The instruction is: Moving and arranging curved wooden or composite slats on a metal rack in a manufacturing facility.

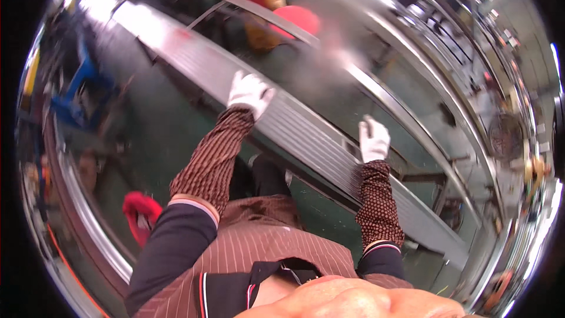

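A long silver-grey ribbed metal profile slants across in front of me, from the far left to the near right. My left hand, in a white glove, lies over the profile near its far edge, with the fingers stretched out and somewhat apart. Farther to the right, my right hand, also white-gloved, is at the profile's far edge beside a small slot. Its fingers point away from me, partly bent, and nothing shows in them. Whether the right fingertips touch the metal is hard to tell.
Curved-looking metal rails run beyond the profile. Past it are a red round object and a yellow sack-like bundle, both partly blurred. A blue stand is at the left, and a red item lies near my left arm.
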The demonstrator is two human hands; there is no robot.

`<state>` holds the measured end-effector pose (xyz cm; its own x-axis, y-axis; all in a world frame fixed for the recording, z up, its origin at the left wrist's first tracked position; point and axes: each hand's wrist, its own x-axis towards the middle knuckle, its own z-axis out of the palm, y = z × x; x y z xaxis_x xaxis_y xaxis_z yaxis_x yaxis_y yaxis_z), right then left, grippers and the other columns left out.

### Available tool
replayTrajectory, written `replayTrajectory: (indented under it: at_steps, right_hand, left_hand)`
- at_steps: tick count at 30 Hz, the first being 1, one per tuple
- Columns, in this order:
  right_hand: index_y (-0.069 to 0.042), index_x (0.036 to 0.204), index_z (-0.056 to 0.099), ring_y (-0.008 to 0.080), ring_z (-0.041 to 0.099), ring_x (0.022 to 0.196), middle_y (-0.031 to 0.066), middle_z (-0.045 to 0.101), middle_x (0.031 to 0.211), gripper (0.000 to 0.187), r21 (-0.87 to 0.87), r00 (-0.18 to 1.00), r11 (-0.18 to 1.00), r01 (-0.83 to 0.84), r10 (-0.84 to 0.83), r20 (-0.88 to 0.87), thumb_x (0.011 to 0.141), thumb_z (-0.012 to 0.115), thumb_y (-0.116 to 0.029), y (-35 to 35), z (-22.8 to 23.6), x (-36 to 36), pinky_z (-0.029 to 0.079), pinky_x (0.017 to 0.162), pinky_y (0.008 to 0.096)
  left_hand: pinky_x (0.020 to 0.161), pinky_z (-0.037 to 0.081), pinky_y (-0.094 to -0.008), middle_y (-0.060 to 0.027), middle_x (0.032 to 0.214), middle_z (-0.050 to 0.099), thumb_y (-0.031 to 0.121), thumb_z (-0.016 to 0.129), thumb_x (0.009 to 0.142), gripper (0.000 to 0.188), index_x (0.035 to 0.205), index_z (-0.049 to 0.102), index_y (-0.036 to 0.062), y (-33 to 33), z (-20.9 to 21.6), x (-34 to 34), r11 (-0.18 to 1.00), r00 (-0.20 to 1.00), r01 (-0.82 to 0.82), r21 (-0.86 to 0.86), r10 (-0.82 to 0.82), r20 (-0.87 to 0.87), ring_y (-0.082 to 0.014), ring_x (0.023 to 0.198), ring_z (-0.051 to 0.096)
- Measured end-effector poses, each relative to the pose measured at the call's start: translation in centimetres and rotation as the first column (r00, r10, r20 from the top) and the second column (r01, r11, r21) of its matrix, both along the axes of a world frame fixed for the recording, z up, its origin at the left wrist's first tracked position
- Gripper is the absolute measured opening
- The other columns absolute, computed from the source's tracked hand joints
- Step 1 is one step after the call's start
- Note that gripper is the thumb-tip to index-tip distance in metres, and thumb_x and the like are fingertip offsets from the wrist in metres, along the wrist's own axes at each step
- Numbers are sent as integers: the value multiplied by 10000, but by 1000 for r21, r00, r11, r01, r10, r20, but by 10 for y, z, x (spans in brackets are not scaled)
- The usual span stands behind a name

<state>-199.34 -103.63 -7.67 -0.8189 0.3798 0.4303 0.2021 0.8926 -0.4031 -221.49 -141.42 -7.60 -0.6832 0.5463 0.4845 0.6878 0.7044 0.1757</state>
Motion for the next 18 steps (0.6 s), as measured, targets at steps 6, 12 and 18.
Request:
replayTrajectory:
  at_steps: [6,12,18]
  right_hand:
    - [-159,1674,499,436,518,1524,222,584,1628,970,369,965,929,-16,-82,248,883,868,-582,38,-12,-67,434,1271,552]
    - [-267,1754,362,327,769,1246,134,762,1408,1041,398,660,907,136,-383,646,904,866,-593,8,15,-121,598,1083,473]
    - [-197,1582,585,337,730,1307,152,752,1417,734,275,713,959,63,-236,660,923,862,-364,49,-20,-99,569,1132,479]
  left_hand:
    - [1336,265,-610,-84,1109,757,455,587,1099,378,1089,828,164,6,4,5,992,969,-97,-82,113,221,-300,1264,639]
    - [1318,270,-577,-66,1109,748,474,561,1108,396,1084,823,179,1,7,9,979,915,-112,-168,168,366,-270,1253,635]
    - [1323,265,-565,-57,1128,745,477,547,1120,407,1113,828,182,11,9,4,976,894,-94,-194,169,415,-263,1266,637]
